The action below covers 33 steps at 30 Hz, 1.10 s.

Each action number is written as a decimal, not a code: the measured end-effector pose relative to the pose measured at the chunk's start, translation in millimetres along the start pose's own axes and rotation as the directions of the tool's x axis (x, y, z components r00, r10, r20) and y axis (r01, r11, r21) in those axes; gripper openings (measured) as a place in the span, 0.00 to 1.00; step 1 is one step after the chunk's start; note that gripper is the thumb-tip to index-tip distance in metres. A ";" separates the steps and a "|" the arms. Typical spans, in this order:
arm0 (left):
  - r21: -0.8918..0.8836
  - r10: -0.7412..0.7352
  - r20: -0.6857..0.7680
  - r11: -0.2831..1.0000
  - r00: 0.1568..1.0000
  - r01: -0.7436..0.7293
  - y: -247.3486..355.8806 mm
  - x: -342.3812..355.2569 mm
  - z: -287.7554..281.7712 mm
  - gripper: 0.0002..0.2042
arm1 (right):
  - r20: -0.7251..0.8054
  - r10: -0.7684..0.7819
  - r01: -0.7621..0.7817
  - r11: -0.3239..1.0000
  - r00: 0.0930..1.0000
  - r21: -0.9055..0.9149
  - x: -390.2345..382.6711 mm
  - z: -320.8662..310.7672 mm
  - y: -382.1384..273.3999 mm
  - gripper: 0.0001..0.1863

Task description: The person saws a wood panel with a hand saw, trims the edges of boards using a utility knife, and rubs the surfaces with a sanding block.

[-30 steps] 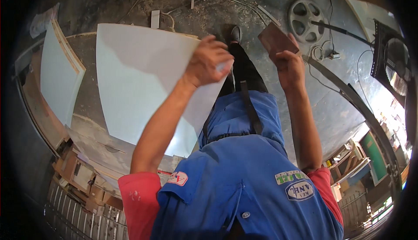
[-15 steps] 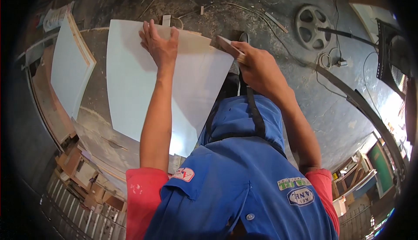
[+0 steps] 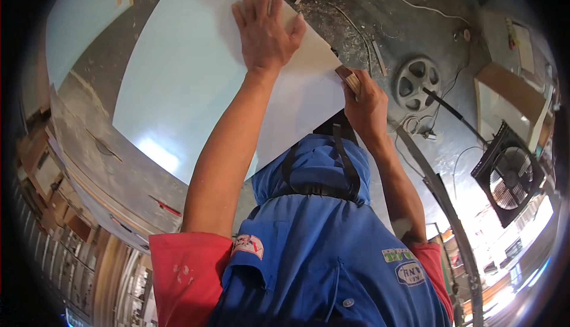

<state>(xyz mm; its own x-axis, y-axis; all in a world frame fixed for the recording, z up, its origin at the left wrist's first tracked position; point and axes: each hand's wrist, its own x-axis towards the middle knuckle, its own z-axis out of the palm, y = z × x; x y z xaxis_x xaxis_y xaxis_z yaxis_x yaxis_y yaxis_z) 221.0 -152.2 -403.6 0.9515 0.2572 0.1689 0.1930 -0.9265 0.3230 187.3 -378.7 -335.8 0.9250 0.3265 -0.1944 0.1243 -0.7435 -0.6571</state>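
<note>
A large white panel (image 3: pixel 178 83) with a pale, light-brown strip along its far right edge spreads in front of me. My left hand (image 3: pixel 265 33) rests palm down on it near the far edge, fingers spread. In my right hand (image 3: pixel 366 104) is a small wooden block (image 3: pixel 350 79) with a layered edge and a dark end. That dark end meets the panel's right corner; whether anything wraps the block's underside is hidden.
Another white panel (image 3: pixel 80 24) stands at the far left. Beyond my right hand are a grey spoked wheel-like base (image 3: pixel 417 83), a black-framed fan (image 3: pixel 510 172) and cables (image 3: pixel 415 124) on the floor. A red-handled tool (image 3: pixel 168 208) lies left of my arm.
The view has turned and come closer, so the panel looks larger and tilted. My left hand stays flat on it; my right hand has brought the block down along the edge towards the near corner.
</note>
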 end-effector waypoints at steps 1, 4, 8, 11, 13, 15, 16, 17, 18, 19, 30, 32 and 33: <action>-0.025 -0.016 0.064 1.000 0.998 0.018 1.9 -0.3 -3.8 0.36 | 0.007 0.024 -0.024 1.000 1.000 0.014 1.2 -0.2 1.4 0.14; -0.004 -0.033 0.077 0.999 0.996 0.034 -4.3 -3.0 -6.9 0.38 | -0.053 -0.081 0.083 0.996 0.995 0.031 -2.7 -5.3 -12.2 0.14; -0.013 -0.050 0.136 0.999 0.989 0.052 1.4 -0.5 -8.6 0.39 | -0.021 -0.094 0.093 0.995 0.995 -0.030 6.6 14.9 10.1 0.16; -0.035 -0.038 0.124 0.998 0.992 0.042 -0.7 -2.6 -8.7 0.39 | -0.052 -0.091 0.092 0.996 0.994 0.007 0.5 1.0 -2.3 0.18; -0.022 -0.025 0.106 0.999 0.994 0.028 0.8 0.9 -8.1 0.39 | -0.060 -0.101 0.099 0.994 0.993 -0.037 6.5 9.6 9.8 0.18; -0.001 -0.013 0.083 1.000 0.996 0.013 -0.3 0.8 -6.6 0.39 | -0.068 -0.118 0.113 0.991 0.991 -0.074 7.3 10.2 10.8 0.19; -0.003 -0.010 0.085 1.000 0.996 0.011 -0.5 -2.9 -5.4 0.39 | -0.079 -0.127 0.122 0.990 0.989 -0.067 1.3 5.9 7.8 0.19; -0.006 -0.004 0.086 1.000 0.996 0.005 0.1 -3.1 -6.3 0.39 | -0.094 -0.135 0.130 0.990 0.986 -0.061 -1.2 3.8 5.4 0.20; -0.007 0.005 0.087 1.000 0.996 -0.004 0.4 -1.8 -6.9 0.39 | -0.101 -0.131 0.125 0.990 0.986 -0.060 -0.8 5.4 4.6 0.20; 0.013 -0.013 0.100 1.000 0.995 0.012 0.6 0.0 -7.6 0.38 | -0.094 -0.120 0.116 0.992 0.988 -0.050 -0.1 8.1 3.4 0.21; 0.098 0.043 -0.014 0.994 0.999 -0.041 -7.7 2.3 9.0 0.33 | -0.136 -0.137 0.136 0.991 0.981 -0.015 6.6 22.2 12.0 0.23; 0.074 0.050 -0.018 0.996 0.999 -0.049 -6.4 -3.7 7.8 0.33 | -0.128 -0.129 0.128 0.992 0.983 -0.021 -5.6 11.7 1.7 0.23; 0.072 0.053 -0.019 0.996 0.998 -0.051 -6.4 -1.9 7.4 0.33 | -0.131 -0.128 0.127 0.992 0.983 -0.023 -2.8 15.5 5.0 0.23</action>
<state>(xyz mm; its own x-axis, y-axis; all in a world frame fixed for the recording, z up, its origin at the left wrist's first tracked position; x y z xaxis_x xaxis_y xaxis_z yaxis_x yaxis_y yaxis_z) 219.7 -148.8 -412.9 0.9557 0.2130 0.2031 0.1607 -0.9558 0.2462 179.7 -374.3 -349.9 0.9404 0.3400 -0.0113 0.2485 -0.7092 -0.6598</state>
